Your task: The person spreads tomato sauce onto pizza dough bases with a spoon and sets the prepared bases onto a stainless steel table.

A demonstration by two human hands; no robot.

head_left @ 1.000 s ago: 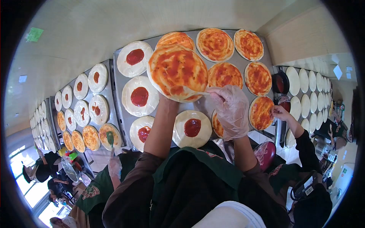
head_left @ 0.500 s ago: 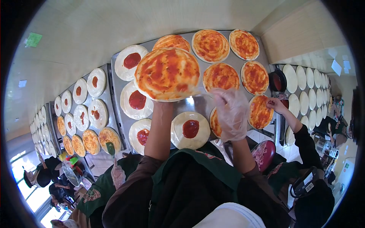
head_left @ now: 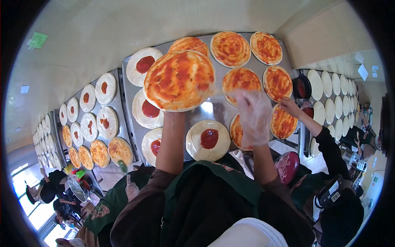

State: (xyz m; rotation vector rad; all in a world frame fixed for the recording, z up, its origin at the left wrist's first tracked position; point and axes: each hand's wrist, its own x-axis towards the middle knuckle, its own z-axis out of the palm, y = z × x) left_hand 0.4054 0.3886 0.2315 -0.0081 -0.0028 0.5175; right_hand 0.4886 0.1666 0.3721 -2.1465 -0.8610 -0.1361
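Note:
A sauced dough round (head_left: pixel 180 81) is held above the metal tray (head_left: pixel 199 114) on my left hand. That hand is hidden under the round; only my left wrist (head_left: pixel 174 119) and forearm show. My right hand (head_left: pixel 253 115), in a clear plastic glove, is blurred by motion, its fingers closed on a spoon (head_left: pixel 214 91) that shows as a smear over the round's right edge. Just below, a dough round with a pool of red sauce (head_left: pixel 208 140) lies on the tray. Farther right are rounds with sauce spread over them (head_left: pixel 241 85).
A co-worker's hand (head_left: pixel 289 106) touches a sauced round at the right. Another co-worker's gloved hand (head_left: pixel 132 188) holds a green-tipped tool (head_left: pixel 122 166) at the left tray. More trays of dough rounds and a dark pan (head_left: pixel 302 86) flank mine.
The held round has moved left from its earlier place, with my left forearm. My right hand stays right of it, now blurred. The left co-worker's tool has come down off the dough.

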